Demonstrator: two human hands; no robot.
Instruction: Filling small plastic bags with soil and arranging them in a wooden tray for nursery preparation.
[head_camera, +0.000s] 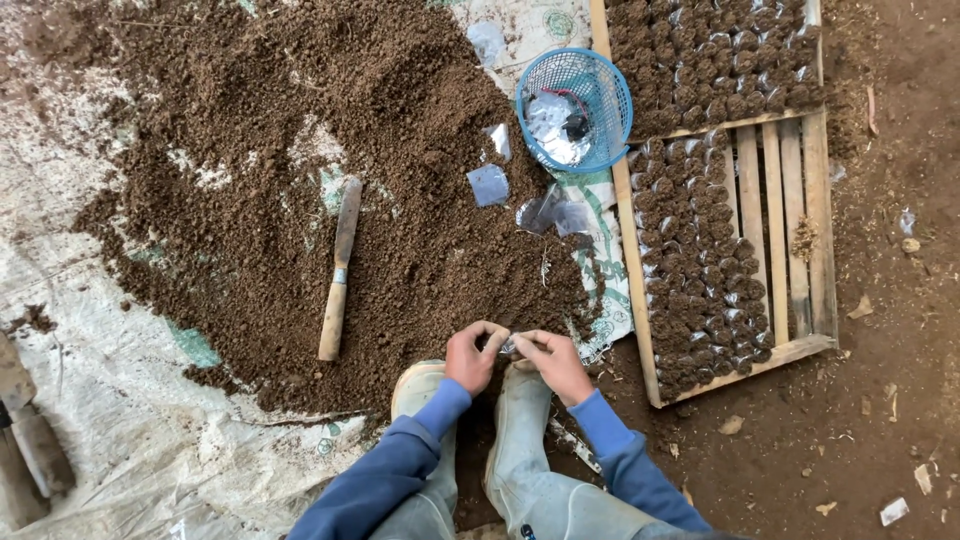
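Note:
My left hand (472, 356) and my right hand (553, 362) meet just above my boots, both pinching a small clear plastic bag (509, 346) between the fingertips. They hover at the near edge of a big heap of brown soil (300, 150) spread on a white tarp (150, 430). Several more empty clear bags (488, 185) lie on the soil ahead. A knife with a wooden handle (338, 270) rests on the heap to the left of my hands.
A blue plastic basket (575, 108) holding clear bags stands at the top. To the right, a wooden slatted tray (780, 230) carries rows of soil-filled bags (695, 260). My pale rubber boots (520, 440) stand below. Tool handles (30, 440) lie at far left.

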